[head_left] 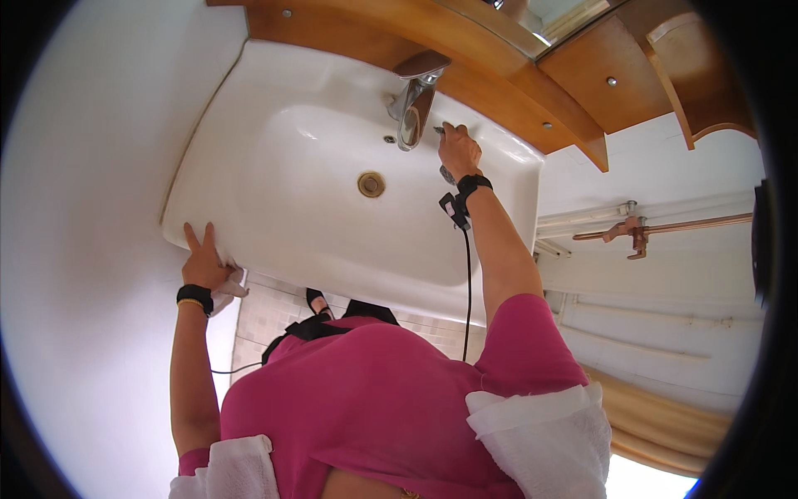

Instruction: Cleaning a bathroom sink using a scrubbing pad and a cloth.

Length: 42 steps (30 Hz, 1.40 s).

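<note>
A white washbasin (307, 200) lies in front of me, with a chrome tap (413, 112) at its back edge and a round drain (371, 185) in the bowl. Right of the tap, my right hand (460, 151) is closed at the back of the basin. A small dark-grey bit shows at its fingertips and a grey patch by its heel; what it grips is mostly hidden. At the basin's near left corner, my left hand (204, 264) rests with two fingers stretched over the rim. A crumpled whitish cloth (228, 293) hangs from beneath its palm.
Behind the basin runs a wooden shelf (349, 37) with a mirror (557, 17) above. A white wall (100, 208) borders the left side. Copper and white pipes (636, 231) run along the right wall. A black cable (468, 291) trails from my right wrist across the basin.
</note>
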{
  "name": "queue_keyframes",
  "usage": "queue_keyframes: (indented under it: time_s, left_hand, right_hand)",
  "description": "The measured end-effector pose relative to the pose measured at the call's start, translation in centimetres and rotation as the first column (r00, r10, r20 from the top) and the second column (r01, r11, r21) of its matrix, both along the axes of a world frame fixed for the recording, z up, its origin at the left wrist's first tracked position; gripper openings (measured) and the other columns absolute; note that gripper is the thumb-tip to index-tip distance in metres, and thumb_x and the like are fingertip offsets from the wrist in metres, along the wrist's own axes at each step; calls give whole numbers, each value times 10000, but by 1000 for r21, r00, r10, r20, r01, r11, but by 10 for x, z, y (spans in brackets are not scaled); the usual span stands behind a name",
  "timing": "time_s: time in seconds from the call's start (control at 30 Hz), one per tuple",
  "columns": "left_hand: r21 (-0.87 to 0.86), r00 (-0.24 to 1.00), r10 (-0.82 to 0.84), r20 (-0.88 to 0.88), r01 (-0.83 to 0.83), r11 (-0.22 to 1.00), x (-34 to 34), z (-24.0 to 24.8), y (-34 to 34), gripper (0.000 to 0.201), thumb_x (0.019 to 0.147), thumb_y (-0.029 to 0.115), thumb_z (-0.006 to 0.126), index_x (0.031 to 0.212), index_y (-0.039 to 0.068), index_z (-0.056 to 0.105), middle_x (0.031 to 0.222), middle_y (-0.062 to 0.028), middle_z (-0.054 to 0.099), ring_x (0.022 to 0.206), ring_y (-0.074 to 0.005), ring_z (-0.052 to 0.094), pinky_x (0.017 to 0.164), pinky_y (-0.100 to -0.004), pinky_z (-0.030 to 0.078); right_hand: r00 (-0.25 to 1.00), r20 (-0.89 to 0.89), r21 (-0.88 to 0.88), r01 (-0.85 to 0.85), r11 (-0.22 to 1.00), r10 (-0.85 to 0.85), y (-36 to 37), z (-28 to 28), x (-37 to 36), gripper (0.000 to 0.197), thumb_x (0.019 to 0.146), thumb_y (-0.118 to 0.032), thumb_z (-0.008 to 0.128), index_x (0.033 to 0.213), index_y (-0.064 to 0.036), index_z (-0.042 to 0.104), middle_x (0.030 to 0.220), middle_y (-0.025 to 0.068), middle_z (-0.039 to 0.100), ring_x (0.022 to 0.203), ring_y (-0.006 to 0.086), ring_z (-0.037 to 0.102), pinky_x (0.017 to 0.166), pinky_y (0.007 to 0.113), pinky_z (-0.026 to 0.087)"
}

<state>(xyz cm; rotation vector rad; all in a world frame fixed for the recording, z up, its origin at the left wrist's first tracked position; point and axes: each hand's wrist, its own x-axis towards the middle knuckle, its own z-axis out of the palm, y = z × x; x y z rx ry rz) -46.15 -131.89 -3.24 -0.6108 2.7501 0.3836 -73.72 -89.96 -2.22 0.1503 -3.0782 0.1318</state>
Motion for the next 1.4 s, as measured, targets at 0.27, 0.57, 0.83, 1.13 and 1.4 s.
queue_keyframes:
  time_s: [0.27, 0.57, 0.83, 1.13, 1.4]
  left_hand:
    - [7, 999, -3, 44, 3, 1000, -5, 8, 6, 1015, 564, 219, 797, 1400, 145, 226, 1460, -254, 4, 950, -379, 600, 800, -395, 516]
    - [-23, 994, 20, 105, -18, 1000, -10, 12, 10, 997, 595, 243, 769, 1412, 149, 206, 1467, -240, 3, 950, -364, 608, 805, -381, 516]
    - [-199, 971, 83, 223, -38, 979, -19, 12, 22, 992, 588, 241, 744, 1417, 199, 199, 1460, -262, 46, 950, -367, 610, 832, -394, 496]
    - [-238, 931, 107, 349, -22, 971, -29, 29, 40, 1089, 555, 218, 763, 1428, 173, 114, 1441, -303, 35, 989, -377, 589, 871, -393, 481]
    - [-295, 903, 215, 373, -104, 950, -32, -3, 29, 1049, 607, 175, 736, 1430, 176, 86, 1446, -292, -5, 1045, -382, 560, 899, -387, 468]
  right_hand:
    - [996, 25, 185, -89, 979, 86, -16, -29, -18, 264, 809, -102, 475, 1058, -112, 561, 991, 138, 565, 833, 297, 634, 710, 376, 510]
    - [990, 68, 141, -133, 981, 124, -5, -13, -13, 309, 841, -128, 446, 1133, -151, 547, 1015, 131, 555, 839, 291, 628, 711, 377, 507]
    - [952, 255, 270, -241, 932, 172, 12, -10, -38, 460, 889, -162, 396, 1329, -295, 398, 1040, 119, 567, 910, 269, 607, 715, 369, 489]
    - [919, 243, 248, -367, 897, 309, 17, -17, -73, 407, 919, -209, 380, 1314, -297, 427, 1012, 130, 578, 925, 290, 592, 714, 375, 486]
    - [931, 162, 267, -362, 893, 328, -6, -24, -76, 406, 913, -192, 395, 1305, -291, 431, 980, 122, 587, 886, 276, 604, 691, 360, 485]
